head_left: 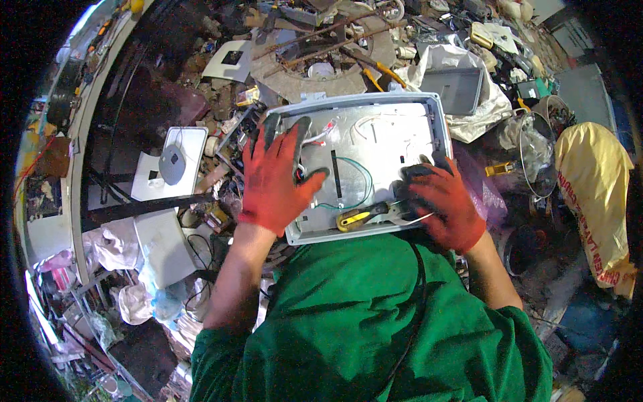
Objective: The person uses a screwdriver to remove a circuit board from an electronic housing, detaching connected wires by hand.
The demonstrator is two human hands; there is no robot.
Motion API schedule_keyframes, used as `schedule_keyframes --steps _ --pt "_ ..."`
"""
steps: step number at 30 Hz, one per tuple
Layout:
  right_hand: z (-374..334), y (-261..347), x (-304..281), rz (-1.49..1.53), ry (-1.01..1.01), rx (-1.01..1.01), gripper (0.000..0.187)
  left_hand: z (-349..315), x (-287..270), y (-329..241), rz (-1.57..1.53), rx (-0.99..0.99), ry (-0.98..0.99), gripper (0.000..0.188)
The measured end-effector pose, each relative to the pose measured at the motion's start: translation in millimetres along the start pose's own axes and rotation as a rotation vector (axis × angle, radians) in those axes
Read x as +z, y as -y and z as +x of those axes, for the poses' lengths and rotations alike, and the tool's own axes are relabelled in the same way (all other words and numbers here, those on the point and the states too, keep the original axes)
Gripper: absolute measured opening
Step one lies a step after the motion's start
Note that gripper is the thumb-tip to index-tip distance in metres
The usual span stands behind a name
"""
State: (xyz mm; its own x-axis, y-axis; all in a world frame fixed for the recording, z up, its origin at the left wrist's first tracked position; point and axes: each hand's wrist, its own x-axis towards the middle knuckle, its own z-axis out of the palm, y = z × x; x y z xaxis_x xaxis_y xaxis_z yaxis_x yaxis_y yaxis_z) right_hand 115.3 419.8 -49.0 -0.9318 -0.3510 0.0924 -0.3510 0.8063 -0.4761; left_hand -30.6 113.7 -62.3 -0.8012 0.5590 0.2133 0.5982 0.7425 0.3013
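Note:
A shallow grey rectangular housing [445,127] with a bare metal inner plate [388,147] lies against my green-clothed lap. My left hand [278,177], in a red glove with dark fingertips, rests over its left rim, fingers spread. My right hand [445,204], gloved alike, lies at the near right corner, its bent fingers apart and reaching over the plate. Beside it, along the near edge inside the housing, is a yellow-and-black-handled tool [362,217], perhaps a screwdriver; its far end is unclear near my right hand. A green wire [370,181] curves across the plate.
Mixed scrap covers the ground around me. Beyond the housing lie yellow-handled cutters [385,69] and a white sack [479,124] with a grey tray [452,90]. Pale panels [167,251] are at left. A yellow sack [593,194] stands at right. A dark cable [412,321] crosses my clothing.

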Motion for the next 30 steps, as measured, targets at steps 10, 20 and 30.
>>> schedule_keyframes --steps 10,20,30 --pt "-36 -40 -14 0.997 -0.658 0.475 0.031 26 3 22 -0.692 -0.290 -0.009 0.038" --pt "28 8 -31 0.116 -0.031 -0.025 0.053 13 -5 21 -1.029 -0.337 -0.014 0.043" --pt "95 -4 15 -0.186 0.145 -0.390 0.039 -1 -4 36 -1.235 -0.441 -0.105 0.045"
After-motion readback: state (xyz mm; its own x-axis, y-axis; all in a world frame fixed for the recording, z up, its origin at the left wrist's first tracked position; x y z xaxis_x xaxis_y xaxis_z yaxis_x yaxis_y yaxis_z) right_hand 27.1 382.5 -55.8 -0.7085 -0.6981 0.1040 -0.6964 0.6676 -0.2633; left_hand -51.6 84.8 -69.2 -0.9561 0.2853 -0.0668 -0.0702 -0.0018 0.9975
